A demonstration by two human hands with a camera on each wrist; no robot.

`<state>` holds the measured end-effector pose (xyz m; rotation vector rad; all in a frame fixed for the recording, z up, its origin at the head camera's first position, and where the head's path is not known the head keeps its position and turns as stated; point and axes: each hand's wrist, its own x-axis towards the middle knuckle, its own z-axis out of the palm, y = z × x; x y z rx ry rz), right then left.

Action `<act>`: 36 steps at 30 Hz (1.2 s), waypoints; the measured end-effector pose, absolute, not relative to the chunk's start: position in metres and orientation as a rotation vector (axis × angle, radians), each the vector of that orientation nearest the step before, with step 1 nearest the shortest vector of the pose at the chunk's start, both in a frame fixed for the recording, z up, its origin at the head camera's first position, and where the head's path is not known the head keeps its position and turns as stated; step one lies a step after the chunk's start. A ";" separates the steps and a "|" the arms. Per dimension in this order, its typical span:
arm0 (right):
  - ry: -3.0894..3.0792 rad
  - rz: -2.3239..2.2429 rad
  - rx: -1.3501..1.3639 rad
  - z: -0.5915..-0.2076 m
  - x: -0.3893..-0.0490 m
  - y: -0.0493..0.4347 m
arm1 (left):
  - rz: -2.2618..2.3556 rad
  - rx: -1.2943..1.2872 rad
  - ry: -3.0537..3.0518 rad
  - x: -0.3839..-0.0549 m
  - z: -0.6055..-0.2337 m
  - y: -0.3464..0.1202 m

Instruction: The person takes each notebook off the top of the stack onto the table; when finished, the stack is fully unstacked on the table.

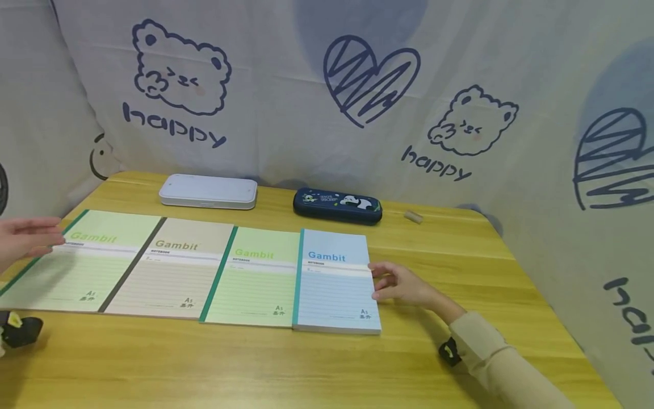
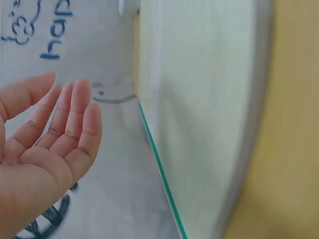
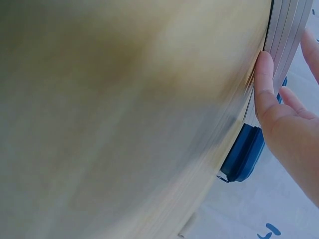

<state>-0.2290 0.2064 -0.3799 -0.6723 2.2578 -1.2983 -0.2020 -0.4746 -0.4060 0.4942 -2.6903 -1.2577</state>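
Four kinds of cover lie in an overlapping row: a light green notebook (image 1: 66, 278) at the left, a beige notebook (image 1: 174, 278), another green notebook (image 1: 250, 289) and a blue notebook (image 1: 334, 289) at the right. Below the blue cover, the right wrist view shows a stack of several notebook edges (image 3: 286, 35). My right hand (image 1: 403, 284) touches the right side of this stack with its fingertips, fingers slightly bent. Fingers extended, my left hand (image 1: 25, 241) is beside the left edge of the leftmost green notebook; its palm (image 2: 45, 159) holds nothing.
Behind the row stand a white case (image 1: 208, 191) and a dark blue panda pencil case (image 1: 337, 206). A small tan piece (image 1: 413, 216) lies right of them on the wooden table (image 1: 245, 369). Printed cloth (image 1: 286, 113) hangs along the back and sides.
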 end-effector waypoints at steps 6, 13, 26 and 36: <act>2.255 -1.296 -0.679 -0.379 -0.229 0.206 | -1.368 0.194 -2.661 -0.219 -0.418 -0.477; 2.255 -1.300 -0.694 -0.378 -0.229 0.207 | -1.554 -0.004 -2.627 -0.222 -0.396 -0.435; 2.243 -1.312 -0.659 -0.377 -0.227 0.205 | -1.512 -0.187 -2.806 -0.187 -0.317 -0.313; 2.247 -1.305 -0.671 -0.379 -0.229 0.206 | -1.530 -0.258 -2.843 -0.194 -0.317 -0.271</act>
